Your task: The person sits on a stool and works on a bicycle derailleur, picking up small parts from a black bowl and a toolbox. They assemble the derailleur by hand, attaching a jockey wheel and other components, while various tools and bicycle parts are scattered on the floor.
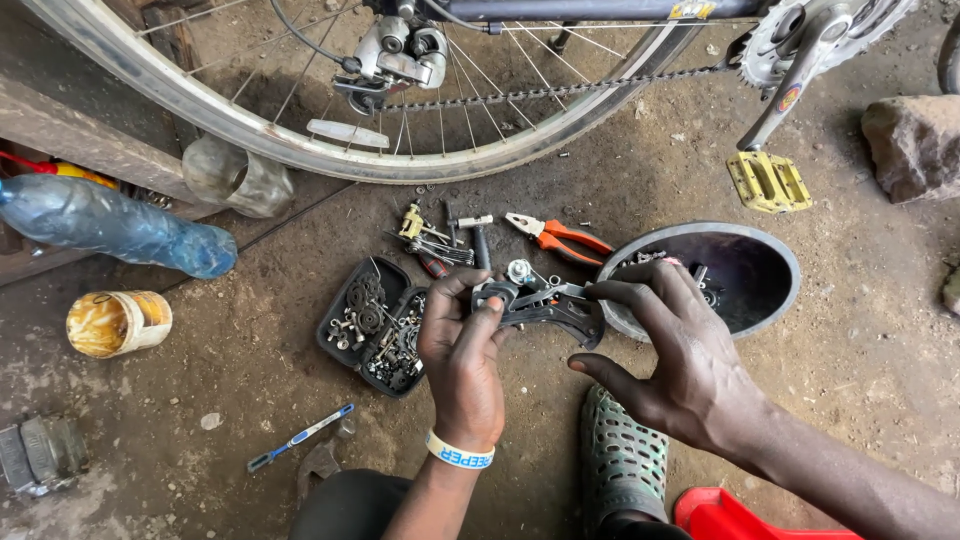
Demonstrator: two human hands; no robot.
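Between both hands, above the dirt floor (200, 380), the black derailleur (545, 308) is off the bike. Left hand (462, 355) grip is closed on its body; right hand (680, 350) pinches its cage. Just left of the grip lies a tray of bolts (375, 325), beyond it pliers (560, 237); refitting looks not yet done.

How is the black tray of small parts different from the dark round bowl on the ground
The black tray is rectangular with rounded corners and split into compartments; the dark round bowl is one open hollow. The tray is crowded with bolts and cogs, while the bowl shows only a few parts near its rim. The tray lies beside the left hand, the bowl behind the right hand. Both are dark and sit on the dirt floor.
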